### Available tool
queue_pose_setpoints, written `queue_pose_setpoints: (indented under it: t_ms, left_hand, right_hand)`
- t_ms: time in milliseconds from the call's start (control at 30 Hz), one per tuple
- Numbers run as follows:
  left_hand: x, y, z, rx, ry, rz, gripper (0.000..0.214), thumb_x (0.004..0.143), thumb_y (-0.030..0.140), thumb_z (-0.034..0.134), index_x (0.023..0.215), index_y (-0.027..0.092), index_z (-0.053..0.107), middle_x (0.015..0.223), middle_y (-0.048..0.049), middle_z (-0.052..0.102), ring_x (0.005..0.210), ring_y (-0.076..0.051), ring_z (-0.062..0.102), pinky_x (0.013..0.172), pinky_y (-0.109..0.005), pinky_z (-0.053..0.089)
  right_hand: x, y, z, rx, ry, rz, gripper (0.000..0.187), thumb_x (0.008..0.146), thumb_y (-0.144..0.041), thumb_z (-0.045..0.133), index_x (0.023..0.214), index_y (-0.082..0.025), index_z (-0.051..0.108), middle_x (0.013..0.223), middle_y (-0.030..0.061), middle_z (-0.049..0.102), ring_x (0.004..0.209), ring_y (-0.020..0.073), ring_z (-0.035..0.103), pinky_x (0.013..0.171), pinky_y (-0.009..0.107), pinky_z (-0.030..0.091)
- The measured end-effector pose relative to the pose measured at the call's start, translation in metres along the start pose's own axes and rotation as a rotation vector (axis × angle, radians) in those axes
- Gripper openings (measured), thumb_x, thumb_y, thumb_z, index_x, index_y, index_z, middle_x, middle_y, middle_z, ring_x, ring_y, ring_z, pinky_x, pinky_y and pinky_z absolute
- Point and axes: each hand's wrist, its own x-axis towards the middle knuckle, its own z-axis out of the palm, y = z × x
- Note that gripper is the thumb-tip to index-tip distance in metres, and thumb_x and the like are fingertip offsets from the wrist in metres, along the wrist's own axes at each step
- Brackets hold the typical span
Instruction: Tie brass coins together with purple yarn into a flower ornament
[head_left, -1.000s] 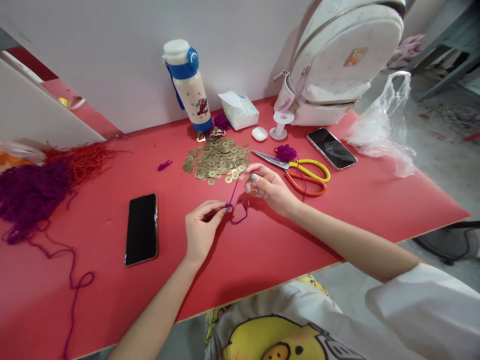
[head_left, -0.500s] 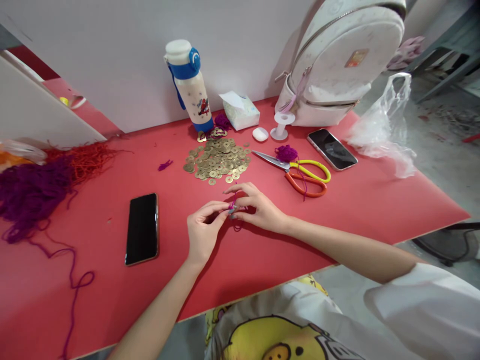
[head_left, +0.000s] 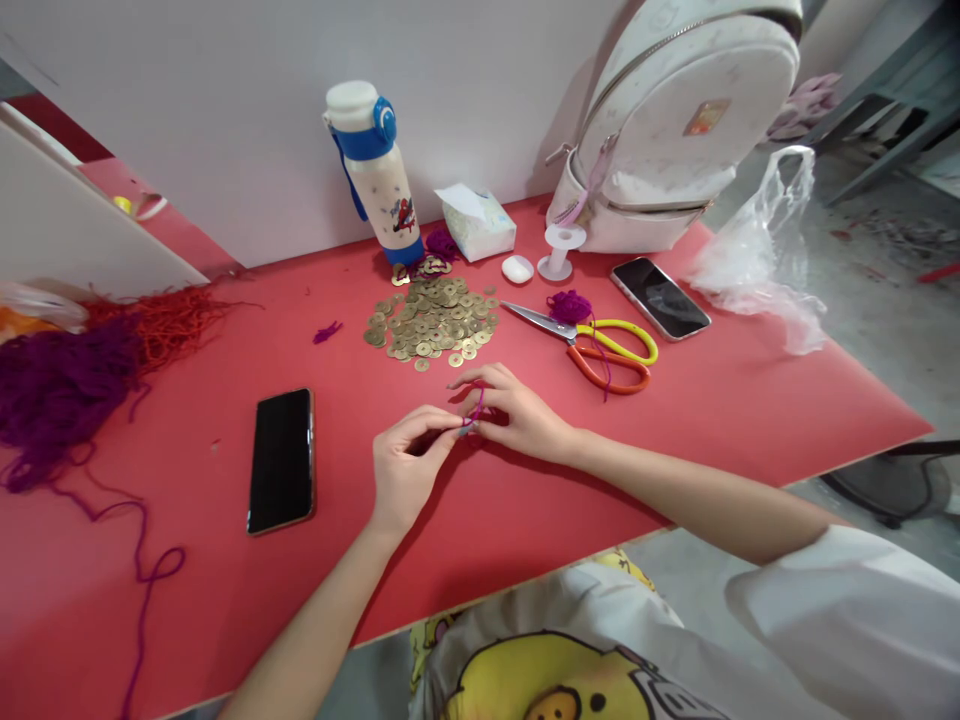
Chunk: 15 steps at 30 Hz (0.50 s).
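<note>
My left hand (head_left: 409, 462) pinches a short length of purple yarn (head_left: 480, 398) between thumb and fingertips. Close against it, my right hand (head_left: 517, 412) also has thumb and fingers closed on the yarn, with its index finger raised and curved over it. A small loop of the yarn stands up between the hands. Fingers hide where the strand crosses, and I cannot tell whether a coin is in them. Just beyond the hands lies a pile of brass coins (head_left: 439, 315) with holes. Scissors (head_left: 581, 340) with yellow and orange handles rest to the right, beside a purple yarn bundle (head_left: 570, 306).
A black phone (head_left: 282, 460) lies left, another phone (head_left: 660, 298) right. Purple yarn (head_left: 64, 385) and red yarn (head_left: 176, 325) heap at the left. Behind stand a bottle (head_left: 379, 180), tissue pack (head_left: 478, 225), white spool (head_left: 560, 252), backpack (head_left: 675, 130) and plastic bag (head_left: 765, 260).
The yarn between my fingers now forms a more open, upright loop. Both hands stay in nearly the same place, with small finger shifts. The view has moved slightly.
</note>
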Motion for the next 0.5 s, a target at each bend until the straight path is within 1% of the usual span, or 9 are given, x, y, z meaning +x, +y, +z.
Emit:
queue_pose_setpoints:
  t_ms: [67, 100, 133, 200, 233, 300, 333, 400, 500]
  left_hand:
    - [0.001, -0.004, 0.0, 0.032, 0.021, -0.036, 0.005, 0.08, 0.019, 0.069, 0.078, 0.019, 0.073, 0.074, -0.002, 0.07, 0.069, -0.014, 0.065, 0.064, -0.023, 0.054]
    - [0.002, -0.006, 0.0, 0.043, 0.023, -0.054, 0.005, 0.08, 0.018, 0.068, 0.078, 0.018, 0.072, 0.073, -0.0017, 0.069, 0.069, -0.014, 0.065, 0.064, -0.023, 0.053]
    - [0.002, -0.008, 0.0, 0.05, 0.018, -0.073, 0.004, 0.08, 0.019, 0.068, 0.078, 0.018, 0.071, 0.073, -0.0015, 0.069, 0.068, -0.014, 0.065, 0.063, -0.022, 0.053]
    - [0.002, -0.01, 0.0, 0.062, -0.009, -0.11, 0.005, 0.081, 0.02, 0.067, 0.077, 0.017, 0.068, 0.071, -0.0014, 0.069, 0.067, -0.013, 0.064, 0.063, -0.022, 0.052]
    - [0.002, -0.01, 0.0, 0.069, -0.018, -0.122, 0.006, 0.081, 0.021, 0.067, 0.077, 0.017, 0.067, 0.071, -0.0012, 0.068, 0.065, -0.013, 0.063, 0.062, -0.021, 0.051]
    - [0.002, -0.009, 0.001, 0.077, -0.012, -0.124, 0.01, 0.081, 0.023, 0.069, 0.077, 0.017, 0.061, 0.07, -0.0003, 0.066, 0.064, -0.012, 0.061, 0.06, -0.02, 0.049]
    - [0.002, -0.008, 0.002, 0.077, -0.004, -0.118, 0.013, 0.08, 0.023, 0.07, 0.078, 0.018, 0.059, 0.07, 0.0005, 0.065, 0.063, -0.011, 0.061, 0.059, -0.02, 0.048]
    - [0.002, -0.007, 0.003, 0.073, 0.007, -0.102, 0.017, 0.079, 0.022, 0.071, 0.079, 0.019, 0.054, 0.069, 0.0022, 0.061, 0.062, -0.011, 0.06, 0.058, -0.019, 0.047]
    - [0.001, -0.006, 0.003, 0.085, -0.017, -0.082, 0.015, 0.08, 0.02, 0.069, 0.081, 0.019, 0.053, 0.069, 0.0028, 0.06, 0.061, -0.01, 0.059, 0.057, -0.018, 0.045]
  right_hand:
    - [0.002, 0.001, -0.004, 0.036, 0.024, -0.018, 0.02, 0.086, -0.026, 0.073, 0.105, -0.022, 0.07, 0.124, 0.0106, 0.062, 0.12, 0.0261, 0.053, 0.104, 0.048, 0.043]
    - [0.003, 0.001, -0.006, 0.066, 0.037, -0.025, 0.027, 0.084, -0.03, 0.076, 0.109, -0.022, 0.07, 0.122, 0.0107, 0.063, 0.119, 0.0262, 0.054, 0.104, 0.047, 0.043]
    - [0.004, 0.0, -0.008, 0.104, 0.045, -0.021, 0.03, 0.083, -0.035, 0.076, 0.109, -0.022, 0.07, 0.116, 0.0104, 0.065, 0.115, 0.0257, 0.055, 0.102, 0.046, 0.044]
    - [0.005, -0.002, -0.012, 0.214, 0.041, 0.031, 0.027, 0.088, -0.045, 0.069, 0.101, -0.021, 0.073, 0.098, 0.0081, 0.067, 0.099, 0.0225, 0.059, 0.092, 0.04, 0.048]
    - [0.005, -0.004, -0.014, 0.281, 0.025, 0.075, 0.031, 0.092, -0.049, 0.062, 0.094, -0.02, 0.074, 0.088, 0.0063, 0.066, 0.088, 0.02, 0.06, 0.085, 0.037, 0.05]
    - [0.005, -0.006, -0.016, 0.413, -0.014, 0.176, 0.044, 0.097, -0.053, 0.051, 0.081, -0.018, 0.072, 0.072, 0.003, 0.06, 0.069, 0.0154, 0.056, 0.07, 0.03, 0.049]
    - [0.005, -0.008, -0.017, 0.471, -0.028, 0.218, 0.048, 0.097, -0.056, 0.049, 0.078, -0.017, 0.07, 0.069, 0.0022, 0.059, 0.064, 0.0138, 0.054, 0.064, 0.028, 0.047]
    - [0.004, -0.009, -0.018, 0.56, -0.042, 0.269, 0.05, 0.094, -0.06, 0.05, 0.075, -0.017, 0.068, 0.067, 0.0021, 0.059, 0.059, 0.0126, 0.05, 0.055, 0.026, 0.043]
    - [0.004, -0.01, -0.019, 0.654, -0.031, 0.286, 0.049, 0.091, -0.062, 0.055, 0.073, -0.018, 0.067, 0.069, 0.0034, 0.061, 0.06, 0.0134, 0.051, 0.054, 0.027, 0.044]
